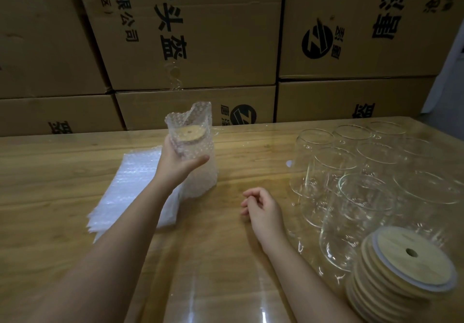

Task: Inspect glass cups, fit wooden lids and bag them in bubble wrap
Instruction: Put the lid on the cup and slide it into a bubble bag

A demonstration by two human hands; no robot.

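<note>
Cardboard boxes stand behind the table's far edge. Mid-table, our left hand grips a bagged cup, lid fitted. Our right hand rests nearby, fingers loosely curled, holding nothing. Bare cups crowd the right edge, lids are stacked at the near right corner, and bags lie to the left.

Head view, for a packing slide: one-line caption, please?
Left hand holds a lidded cup in a bubble-wrap bag; right hand rests near bare glass cups and stacked wooden lids.
</note>
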